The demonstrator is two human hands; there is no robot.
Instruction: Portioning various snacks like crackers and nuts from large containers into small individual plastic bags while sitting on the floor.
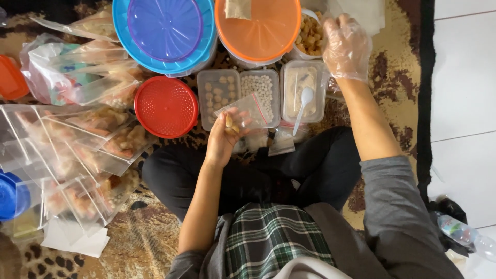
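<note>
My left hand (223,138) holds a small clear zip bag (247,112) with a few brown pieces in it, above my crossed legs. My right hand (345,47), in a thin clear plastic glove, reaches into a round container of brown dried pieces (310,35) at the top; its fingers are bunched over the contents. Below it stand three clear rectangular tubs: one with tan round pieces (218,95), one with small white balls (260,88), one with a white spoon (304,103) in it.
A pile of filled zip bags (77,150) lies at the left. A red round lid (166,106), a blue-lidded tub (165,33) and an orange-lidded tub (258,28) stand behind. White tiled floor (465,93) and a plastic bottle (465,235) are at right.
</note>
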